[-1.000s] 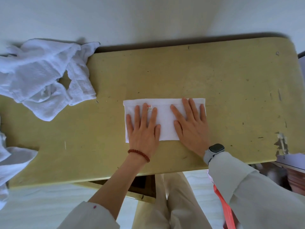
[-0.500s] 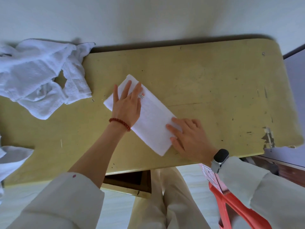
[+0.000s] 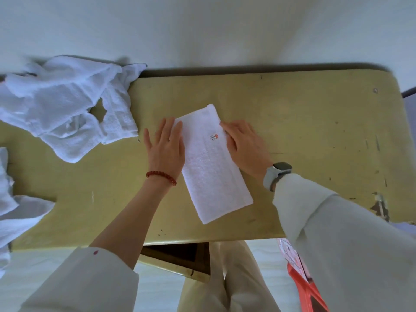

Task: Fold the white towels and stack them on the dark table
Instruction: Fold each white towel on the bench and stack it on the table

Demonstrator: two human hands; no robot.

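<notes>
A white towel (image 3: 211,167), folded into a long narrow strip with a small red label near its far end, lies at a slant on the yellow-green table (image 3: 304,122). My left hand (image 3: 165,146) lies flat with straight fingers along the towel's left edge. My right hand (image 3: 245,145) rests on the towel's right edge near the label, fingers extended. A crumpled heap of white towels (image 3: 65,109) sits at the table's far left corner. No dark table is in view.
More white cloth (image 3: 15,210) hangs at the left edge of the view. A red plastic stool (image 3: 306,287) stands under the table's right side. The table's right front edge is chipped (image 3: 380,206). A wall runs behind the table.
The folded towel has been turned from lying crosswise to pointing nearly away from me. My left hand slid to its left edge and my right hand moved up to its right edge.
</notes>
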